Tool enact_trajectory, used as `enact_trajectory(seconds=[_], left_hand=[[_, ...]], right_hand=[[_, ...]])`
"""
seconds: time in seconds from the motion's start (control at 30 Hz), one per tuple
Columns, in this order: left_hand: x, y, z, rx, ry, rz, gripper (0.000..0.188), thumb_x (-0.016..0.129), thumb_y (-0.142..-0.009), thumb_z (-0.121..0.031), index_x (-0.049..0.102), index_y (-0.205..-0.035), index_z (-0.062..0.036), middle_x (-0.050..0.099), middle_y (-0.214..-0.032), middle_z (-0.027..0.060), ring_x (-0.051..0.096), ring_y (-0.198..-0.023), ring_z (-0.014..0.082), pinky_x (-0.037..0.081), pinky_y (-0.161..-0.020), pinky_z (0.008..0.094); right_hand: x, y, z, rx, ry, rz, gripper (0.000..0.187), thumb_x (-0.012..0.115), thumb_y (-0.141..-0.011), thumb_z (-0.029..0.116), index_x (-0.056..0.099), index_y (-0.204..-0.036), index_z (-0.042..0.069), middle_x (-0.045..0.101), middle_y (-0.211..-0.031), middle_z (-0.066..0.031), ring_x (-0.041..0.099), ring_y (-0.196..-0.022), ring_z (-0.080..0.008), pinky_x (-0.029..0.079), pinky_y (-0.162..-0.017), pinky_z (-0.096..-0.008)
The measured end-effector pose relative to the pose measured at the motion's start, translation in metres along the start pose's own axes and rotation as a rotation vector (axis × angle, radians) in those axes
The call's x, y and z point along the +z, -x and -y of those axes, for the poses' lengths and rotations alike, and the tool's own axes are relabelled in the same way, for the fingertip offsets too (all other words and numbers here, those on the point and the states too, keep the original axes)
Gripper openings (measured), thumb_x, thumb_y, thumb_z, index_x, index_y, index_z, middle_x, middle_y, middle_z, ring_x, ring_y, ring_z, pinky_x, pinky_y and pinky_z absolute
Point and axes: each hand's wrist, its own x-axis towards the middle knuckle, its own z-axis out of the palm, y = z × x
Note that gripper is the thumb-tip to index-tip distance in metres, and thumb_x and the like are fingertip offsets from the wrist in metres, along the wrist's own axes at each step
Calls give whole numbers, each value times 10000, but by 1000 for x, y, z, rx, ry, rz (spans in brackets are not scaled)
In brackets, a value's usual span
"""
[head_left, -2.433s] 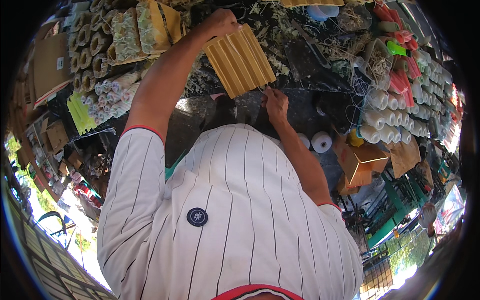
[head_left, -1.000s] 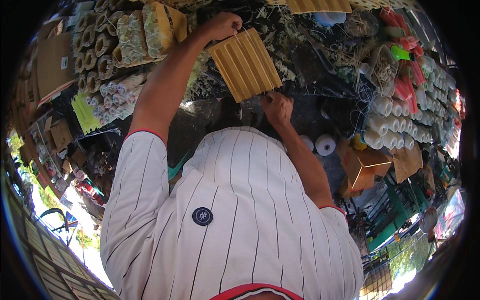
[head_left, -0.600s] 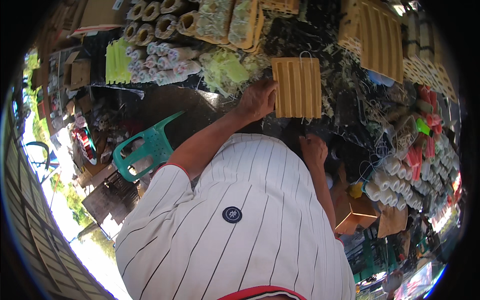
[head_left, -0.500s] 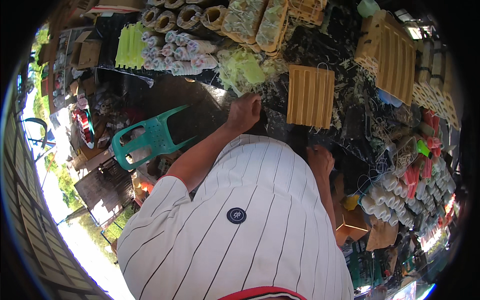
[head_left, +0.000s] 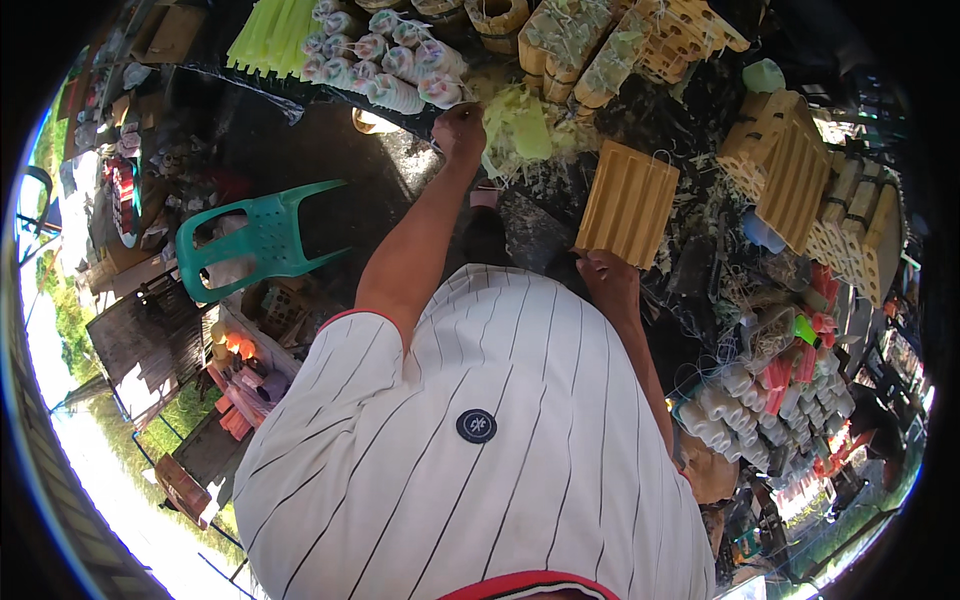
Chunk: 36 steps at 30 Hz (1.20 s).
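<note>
My left hand (head_left: 460,132) reaches forward to the front edge of the work table, its fingers curled. Just beyond it lies a stack of whitish wrapped rolls (head_left: 400,62), and to its right a heap of pale green, wax-like pieces (head_left: 517,125). Whether the fingers hold anything is hidden. My right hand (head_left: 610,272) is at the near edge of a grooved wooden block (head_left: 629,203), its fingers bent beside the lower left corner. I cannot make out anything in that hand.
Light green sticks (head_left: 268,38) lie at the far left. Drilled wooden blocks (head_left: 765,165) stand to the right, with bundled white cylinders (head_left: 735,405) nearer me. A green plastic chair (head_left: 250,240) is at my left. Shreds litter the dark table (head_left: 690,130).
My view has shifted. My left hand has gone forward to the wrapped rolls, and my right hand has moved up to the grooved block's near edge.
</note>
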Motion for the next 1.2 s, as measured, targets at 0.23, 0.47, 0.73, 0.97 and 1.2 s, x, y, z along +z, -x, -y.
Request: enact_trajectory(seconds=[0.23, 0.47, 0.73, 0.97, 1.2], left_hand=[[-120, 105, -98, 443, -57, 803, 90, 727, -901, -73, 765, -967, -25, 774, -923, 158, 743, -825, 319, 571, -766, 389], [-181, 125, -173, 667, -217, 1133, 74, 749, -907, -17, 706, -966, -6, 736, -838, 104, 737, -783, 181, 555, -715, 341], [-118, 130, -203, 232, 662, 1396, 209, 613, -1036, 11, 650, -1241, -1, 744, -936, 116, 751, -813, 199, 608, -770, 314], [-68, 122, -284, 493, 939, 1652, 229, 531, -1057, 37, 704, -1206, 22, 749, -1050, 162, 678, -759, 161, 595, -661, 288], [-48, 117, -318, 718, 967, 1756, 289, 508, -1057, 61, 701, -1268, 25, 759, -1129, 147, 616, -666, 91, 543, -606, 217]], right_hand=[[-42, -16, 86, -472, -52, -145, 481, 814, -856, 59, 673, -1314, 16, 719, -1246, -190, 689, -1174, -336, 586, -978, -435], [-51, -22, 148, -739, -294, 336, 441, 801, -901, 98, 667, -1319, 67, 714, -997, -123, 667, -920, -250, 552, -794, -390], [-149, -16, 96, -351, -730, 382, 228, 595, -1105, 179, 707, -1041, -9, 528, -708, 38, 432, -623, -53, 390, -581, -250], [-170, -34, 51, -557, -776, 203, 275, 567, -1121, 254, 689, -1051, 17, 507, -732, 53, 438, -668, -32, 369, -609, -230], [-183, -42, 20, -615, -1046, 240, 313, 537, -1134, 337, 681, -1065, 68, 637, -962, -12, 577, -878, -100, 459, -782, -281]])
